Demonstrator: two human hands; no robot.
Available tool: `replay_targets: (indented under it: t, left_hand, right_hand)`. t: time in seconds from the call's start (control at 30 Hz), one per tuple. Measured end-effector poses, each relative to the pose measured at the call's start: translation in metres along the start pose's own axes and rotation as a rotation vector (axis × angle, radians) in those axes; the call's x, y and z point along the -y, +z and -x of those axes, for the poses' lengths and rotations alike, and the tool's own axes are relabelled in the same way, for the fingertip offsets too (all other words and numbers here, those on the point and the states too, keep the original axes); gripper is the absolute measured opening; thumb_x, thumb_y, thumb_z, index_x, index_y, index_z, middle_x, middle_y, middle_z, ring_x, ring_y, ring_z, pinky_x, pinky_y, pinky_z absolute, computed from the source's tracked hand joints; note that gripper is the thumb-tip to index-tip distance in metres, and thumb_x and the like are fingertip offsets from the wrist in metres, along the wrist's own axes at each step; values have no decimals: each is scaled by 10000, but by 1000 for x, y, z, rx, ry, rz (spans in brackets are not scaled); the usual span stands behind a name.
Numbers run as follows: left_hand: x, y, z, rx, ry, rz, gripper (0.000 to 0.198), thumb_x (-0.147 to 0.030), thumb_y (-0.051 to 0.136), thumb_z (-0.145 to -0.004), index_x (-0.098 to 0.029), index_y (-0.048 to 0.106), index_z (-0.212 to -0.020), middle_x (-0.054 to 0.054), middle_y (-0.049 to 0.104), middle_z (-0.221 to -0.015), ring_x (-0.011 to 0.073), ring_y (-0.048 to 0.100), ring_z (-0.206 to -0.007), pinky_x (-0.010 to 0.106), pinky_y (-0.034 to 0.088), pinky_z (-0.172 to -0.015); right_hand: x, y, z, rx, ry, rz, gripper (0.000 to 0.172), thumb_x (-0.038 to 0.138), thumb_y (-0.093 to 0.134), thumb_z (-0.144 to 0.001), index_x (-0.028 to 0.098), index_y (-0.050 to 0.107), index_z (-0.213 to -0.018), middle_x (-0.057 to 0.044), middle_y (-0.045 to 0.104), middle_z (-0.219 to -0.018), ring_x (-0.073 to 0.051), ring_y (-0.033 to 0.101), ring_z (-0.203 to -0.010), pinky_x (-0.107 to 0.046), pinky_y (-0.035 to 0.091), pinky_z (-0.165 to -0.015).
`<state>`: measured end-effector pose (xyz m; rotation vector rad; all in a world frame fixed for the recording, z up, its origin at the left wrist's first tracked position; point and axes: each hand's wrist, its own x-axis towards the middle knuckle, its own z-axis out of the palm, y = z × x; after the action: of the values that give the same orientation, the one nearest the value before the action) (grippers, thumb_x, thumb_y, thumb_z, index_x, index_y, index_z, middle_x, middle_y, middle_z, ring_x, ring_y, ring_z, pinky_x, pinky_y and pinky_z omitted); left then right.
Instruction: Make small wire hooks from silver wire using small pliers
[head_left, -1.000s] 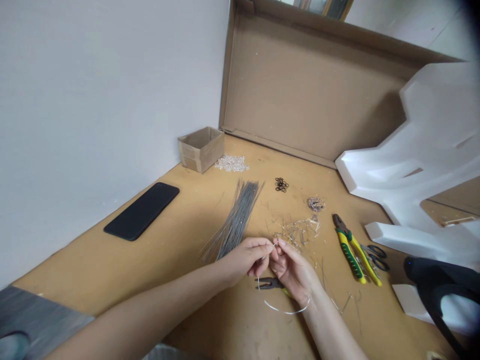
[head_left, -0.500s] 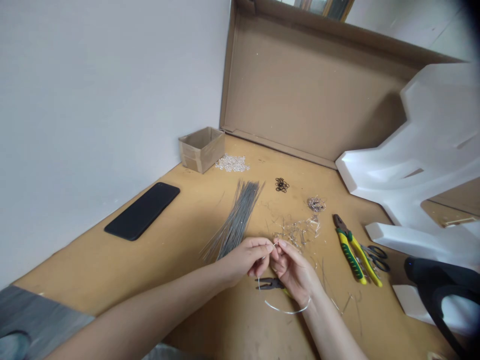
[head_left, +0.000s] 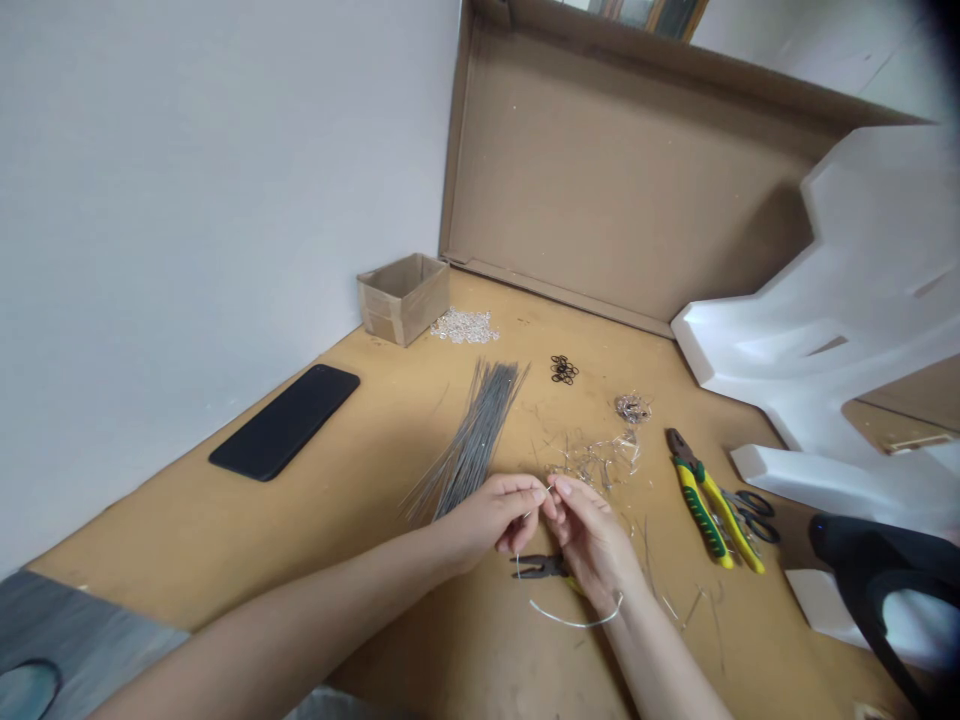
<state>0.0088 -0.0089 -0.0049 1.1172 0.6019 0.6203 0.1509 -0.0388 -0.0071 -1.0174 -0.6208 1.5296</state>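
Silvery curved wire, bare pinching hands

right grip | turned slightly, shifted a little rightward | pliers beneath: slightly more exposed

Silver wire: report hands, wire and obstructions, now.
Left hand and right hand pinching silver wire, close together. Wire curving below them. Possible obstacle: pliers beneath, partly hidden by right hand.
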Motion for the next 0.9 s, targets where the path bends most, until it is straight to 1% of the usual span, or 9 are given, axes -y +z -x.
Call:
replay_targets:
  t: [0.1,0.17,0.33,0.57,0.67,0.9]
  left_hand:
    - [-2,1,1,4,3,-4,249,-316,391,-838,-140,535,-737,-64,443,-385,43,292,-301,159,239,-346]
    - [-4,2,2,-4,16,-13,248,-315,393,-835,-139,535,-733,-65,437,-382,44,288,-302,160,241,-347]
    - [-5,5,2,-16,49,-41,257,-323,389,-840,-139,534,-733,-70,420,-383,45,288,-306,161,248,-353]
    - [-3,3,1,-17,62,-46,261,-322,387,-845,-140,534,-729,-69,422,-389,46,293,-312,162,252,-359]
    - [-4,2,2,-10,59,-50,269,-330,384,-848,-138,537,-738,-69,418,-391,46,293,-317,162,249,-362]
    - [-1,3,0,-23,61,-56,270,-337,386,-852,-137,533,-744,-69,419,-395,46,296,-323,164,250,-367]
  right_hand:
    - [-2,0,1,-72,-118,115,155,273,712,-671,148,700,-762,12,583,-538,-73,455,-517,-176,330,-462]
    - [-2,1,1,-86,-151,148,155,280,719,-660,156,701,-751,15,580,-534,-83,457,-525,-195,335,-481]
    - [-1,3,2,-50,-129,122,146,283,719,-660,164,697,-742,24,561,-525,-80,438,-523,-202,328,-499]
    - [-5,4,2,-56,-161,110,124,262,721,-661,179,685,-746,36,558,-531,-78,430,-526,-205,332,-523]
    - [-4,4,2,-40,-133,89,127,265,714,-669,170,689,-750,34,547,-527,-77,426,-523,-200,330,-514]
    - [-1,6,2,29,-6,-45,128,253,711,-675,138,687,-725,25,525,-526,-61,412,-505,-166,326,-473]
